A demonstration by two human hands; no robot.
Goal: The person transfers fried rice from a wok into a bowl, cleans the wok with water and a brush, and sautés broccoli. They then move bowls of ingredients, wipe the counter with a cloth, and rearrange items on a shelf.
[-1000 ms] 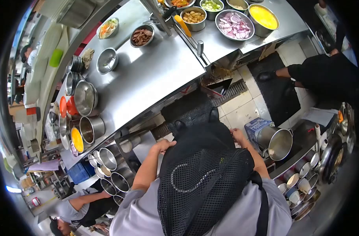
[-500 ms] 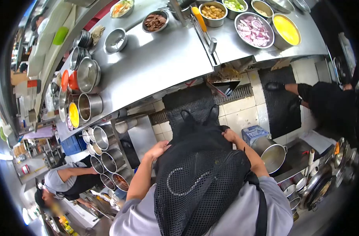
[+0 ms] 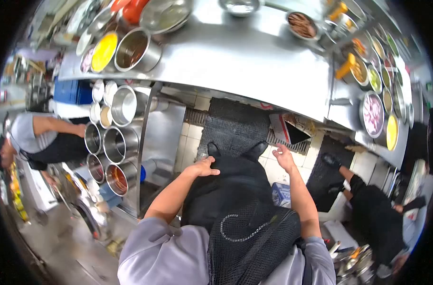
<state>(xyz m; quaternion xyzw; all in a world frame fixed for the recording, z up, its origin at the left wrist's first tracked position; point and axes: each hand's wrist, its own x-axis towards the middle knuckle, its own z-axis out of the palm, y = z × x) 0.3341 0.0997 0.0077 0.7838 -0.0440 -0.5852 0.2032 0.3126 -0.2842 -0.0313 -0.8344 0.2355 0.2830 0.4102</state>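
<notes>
Against the black apron (image 3: pixel 226 190), at its left side, my left hand (image 3: pixel 205 167) is empty, with its thumb apart from the fingers. My right hand (image 3: pixel 284 157) is raised off the apron on the right, over the tiled floor, its fingers apart and nothing in them. A black mesh bag (image 3: pixel 254 242) with a speckled cord lies over my front. Beyond both hands runs a long steel counter (image 3: pixel 254 57).
Steel pots (image 3: pixel 124 105) stand in a rack at the left, near a co-worker (image 3: pixel 50 137). Another person (image 3: pixel 378 213) is at the right. Bowls of onions (image 3: pixel 372 114) and meat (image 3: pixel 302 25) sit on the counter. A blue box (image 3: pixel 280 194) is on the floor.
The view has turned, so the counter and pots appear shifted. My right hand has come off the apron and opened. My left hand has moved a little along the apron, its fingers now apart.
</notes>
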